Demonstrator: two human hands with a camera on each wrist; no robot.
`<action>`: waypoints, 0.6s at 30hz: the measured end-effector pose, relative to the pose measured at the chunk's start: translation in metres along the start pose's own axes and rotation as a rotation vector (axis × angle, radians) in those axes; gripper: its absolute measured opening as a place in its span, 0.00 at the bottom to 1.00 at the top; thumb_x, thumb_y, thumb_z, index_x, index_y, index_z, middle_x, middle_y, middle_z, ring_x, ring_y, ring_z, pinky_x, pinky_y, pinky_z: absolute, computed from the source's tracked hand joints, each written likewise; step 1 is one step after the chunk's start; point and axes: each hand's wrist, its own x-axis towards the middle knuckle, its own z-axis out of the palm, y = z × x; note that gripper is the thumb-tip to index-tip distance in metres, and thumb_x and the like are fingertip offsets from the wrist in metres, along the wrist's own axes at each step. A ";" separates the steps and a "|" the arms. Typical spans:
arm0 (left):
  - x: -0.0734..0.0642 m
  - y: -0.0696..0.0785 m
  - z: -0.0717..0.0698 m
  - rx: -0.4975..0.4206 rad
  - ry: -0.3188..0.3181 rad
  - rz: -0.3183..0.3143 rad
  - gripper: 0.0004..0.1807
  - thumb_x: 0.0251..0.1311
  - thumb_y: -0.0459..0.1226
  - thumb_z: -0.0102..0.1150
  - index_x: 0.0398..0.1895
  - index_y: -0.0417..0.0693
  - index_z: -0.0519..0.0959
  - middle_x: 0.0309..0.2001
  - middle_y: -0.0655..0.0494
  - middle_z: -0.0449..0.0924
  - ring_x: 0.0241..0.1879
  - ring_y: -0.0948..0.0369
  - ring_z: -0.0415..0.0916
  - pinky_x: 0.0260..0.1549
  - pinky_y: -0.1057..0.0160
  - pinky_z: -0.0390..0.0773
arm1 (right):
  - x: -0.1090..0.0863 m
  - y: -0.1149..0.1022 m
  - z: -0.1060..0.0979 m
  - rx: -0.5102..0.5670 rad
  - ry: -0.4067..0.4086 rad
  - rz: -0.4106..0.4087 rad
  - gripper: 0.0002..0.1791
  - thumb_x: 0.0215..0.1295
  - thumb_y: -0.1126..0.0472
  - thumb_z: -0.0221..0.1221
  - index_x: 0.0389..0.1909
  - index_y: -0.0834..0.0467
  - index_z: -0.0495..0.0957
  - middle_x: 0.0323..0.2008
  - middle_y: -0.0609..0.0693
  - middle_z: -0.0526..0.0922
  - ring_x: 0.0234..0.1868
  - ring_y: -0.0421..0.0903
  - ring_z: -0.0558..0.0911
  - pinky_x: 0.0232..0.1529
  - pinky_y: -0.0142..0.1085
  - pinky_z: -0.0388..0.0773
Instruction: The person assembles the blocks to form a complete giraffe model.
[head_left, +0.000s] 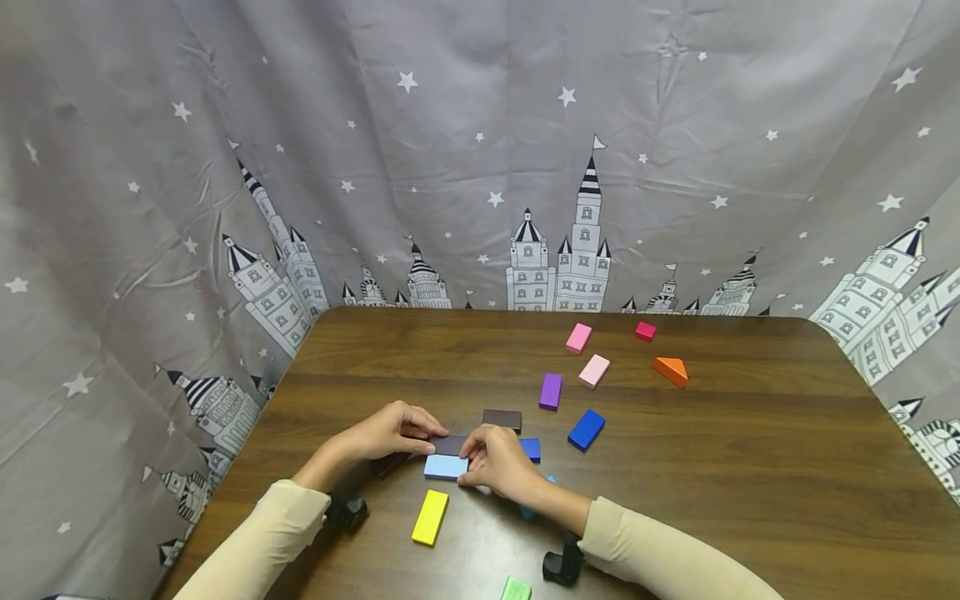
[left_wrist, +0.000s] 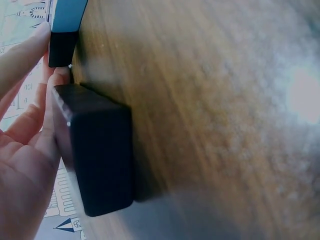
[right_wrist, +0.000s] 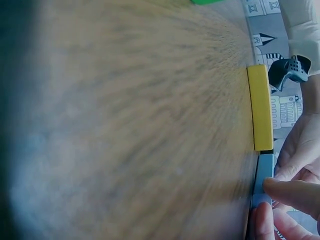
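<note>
My left hand (head_left: 393, 429) pinches the left end of a dark rectangular block (head_left: 448, 446) between thumb and fingers. Right in front of that block, touching or nearly so, lies a light blue block (head_left: 446, 467). My right hand (head_left: 501, 462) grips the light blue block's right end, thumb at the near side. Under the left palm lies another dark block (left_wrist: 100, 150), mostly hidden in the head view. A blue block (head_left: 530, 450) shows partly behind the right hand. The yellow block (head_left: 430, 517) lies nearer to me than both hands.
Farther back lie a dark block (head_left: 502, 419), a blue block (head_left: 587, 430), a purple block (head_left: 551, 392), pink blocks (head_left: 593, 372), a red block (head_left: 645, 332) and an orange triangle (head_left: 671, 371). A green block (head_left: 516, 588) is at the bottom edge. A patterned curtain (head_left: 450, 167) hangs behind.
</note>
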 end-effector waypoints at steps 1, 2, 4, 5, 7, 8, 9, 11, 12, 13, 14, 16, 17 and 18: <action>0.000 0.000 0.000 0.001 0.000 0.000 0.15 0.61 0.27 0.66 0.51 0.30 0.82 0.48 0.41 0.83 0.50 0.50 0.79 0.49 0.55 0.80 | 0.000 0.000 0.000 -0.001 0.001 0.001 0.16 0.39 0.75 0.77 0.29 0.67 0.82 0.28 0.52 0.78 0.25 0.41 0.80 0.26 0.26 0.77; 0.000 0.001 0.000 0.001 0.000 -0.002 0.15 0.61 0.27 0.66 0.51 0.30 0.82 0.48 0.41 0.83 0.49 0.49 0.79 0.48 0.56 0.81 | 0.000 0.000 0.000 -0.003 0.001 0.002 0.16 0.39 0.75 0.77 0.29 0.66 0.82 0.28 0.52 0.78 0.25 0.41 0.80 0.26 0.26 0.77; 0.000 0.001 0.000 -0.002 0.000 -0.011 0.15 0.61 0.27 0.66 0.51 0.30 0.82 0.48 0.41 0.83 0.49 0.48 0.79 0.46 0.58 0.81 | 0.000 0.000 0.001 -0.005 0.002 0.002 0.16 0.39 0.75 0.78 0.29 0.66 0.82 0.27 0.52 0.78 0.25 0.41 0.81 0.26 0.26 0.77; 0.000 0.001 0.000 -0.005 0.000 -0.014 0.15 0.61 0.27 0.66 0.51 0.30 0.82 0.48 0.41 0.83 0.49 0.48 0.79 0.46 0.59 0.81 | 0.000 0.000 0.001 -0.009 0.001 0.005 0.16 0.39 0.75 0.78 0.29 0.66 0.82 0.27 0.52 0.78 0.25 0.40 0.80 0.26 0.26 0.77; 0.000 0.001 0.000 -0.010 0.000 -0.020 0.15 0.61 0.27 0.66 0.50 0.30 0.82 0.48 0.41 0.83 0.49 0.48 0.79 0.46 0.60 0.81 | 0.000 0.000 0.001 -0.012 0.000 0.015 0.16 0.40 0.74 0.78 0.29 0.65 0.82 0.27 0.51 0.78 0.24 0.39 0.80 0.26 0.26 0.77; 0.000 0.002 -0.001 -0.011 0.002 -0.022 0.15 0.61 0.27 0.66 0.50 0.30 0.82 0.48 0.41 0.83 0.49 0.49 0.79 0.46 0.60 0.81 | 0.000 0.000 0.001 -0.015 -0.001 0.016 0.16 0.40 0.74 0.78 0.29 0.65 0.82 0.27 0.51 0.78 0.24 0.38 0.79 0.26 0.26 0.77; 0.000 0.002 -0.001 -0.011 0.003 -0.023 0.15 0.61 0.28 0.66 0.50 0.30 0.83 0.48 0.41 0.83 0.49 0.49 0.79 0.46 0.60 0.81 | 0.000 0.000 0.001 -0.015 -0.002 0.022 0.16 0.40 0.73 0.78 0.29 0.65 0.82 0.27 0.51 0.78 0.24 0.38 0.79 0.26 0.26 0.77; 0.001 0.002 -0.001 -0.009 0.005 -0.023 0.15 0.61 0.28 0.66 0.50 0.30 0.83 0.48 0.41 0.83 0.49 0.50 0.79 0.46 0.60 0.81 | 0.001 0.000 0.000 -0.016 -0.004 0.032 0.16 0.40 0.73 0.78 0.29 0.64 0.82 0.26 0.51 0.78 0.24 0.38 0.79 0.26 0.26 0.76; 0.001 0.002 -0.001 -0.007 0.006 -0.021 0.15 0.61 0.28 0.66 0.50 0.30 0.83 0.48 0.41 0.83 0.49 0.50 0.79 0.46 0.60 0.81 | 0.001 0.000 0.000 -0.015 -0.005 0.036 0.16 0.40 0.73 0.78 0.29 0.64 0.82 0.26 0.51 0.78 0.24 0.39 0.79 0.26 0.26 0.76; 0.001 0.002 -0.001 -0.006 0.008 -0.019 0.15 0.61 0.28 0.66 0.50 0.30 0.83 0.48 0.41 0.83 0.49 0.51 0.79 0.46 0.60 0.81 | 0.001 0.000 0.000 -0.016 -0.005 0.037 0.16 0.40 0.72 0.79 0.28 0.64 0.82 0.26 0.51 0.78 0.24 0.39 0.79 0.26 0.26 0.76; 0.001 0.002 0.000 -0.007 0.008 -0.019 0.15 0.60 0.28 0.66 0.50 0.30 0.83 0.47 0.41 0.83 0.49 0.51 0.79 0.46 0.60 0.81 | 0.001 0.000 0.000 -0.018 -0.004 0.036 0.16 0.40 0.72 0.79 0.28 0.64 0.82 0.26 0.51 0.78 0.24 0.39 0.79 0.26 0.27 0.76; 0.001 0.002 0.000 -0.009 0.008 -0.020 0.15 0.60 0.27 0.66 0.50 0.30 0.83 0.47 0.41 0.83 0.49 0.51 0.79 0.46 0.61 0.81 | 0.002 0.001 0.000 -0.019 -0.003 0.035 0.16 0.40 0.72 0.79 0.28 0.64 0.82 0.26 0.51 0.78 0.24 0.38 0.78 0.25 0.27 0.75; 0.001 0.002 0.000 -0.010 0.009 -0.022 0.15 0.60 0.27 0.66 0.50 0.30 0.83 0.48 0.41 0.83 0.49 0.52 0.79 0.46 0.61 0.81 | 0.002 0.001 0.000 -0.020 -0.002 0.031 0.16 0.40 0.72 0.79 0.28 0.64 0.81 0.26 0.51 0.78 0.23 0.37 0.77 0.25 0.27 0.75; 0.002 0.002 0.000 -0.011 0.009 -0.025 0.15 0.60 0.27 0.66 0.50 0.30 0.83 0.48 0.41 0.83 0.49 0.52 0.79 0.46 0.61 0.81 | 0.002 0.001 0.000 -0.022 0.000 0.026 0.16 0.40 0.72 0.79 0.28 0.64 0.81 0.26 0.51 0.78 0.23 0.36 0.77 0.25 0.27 0.75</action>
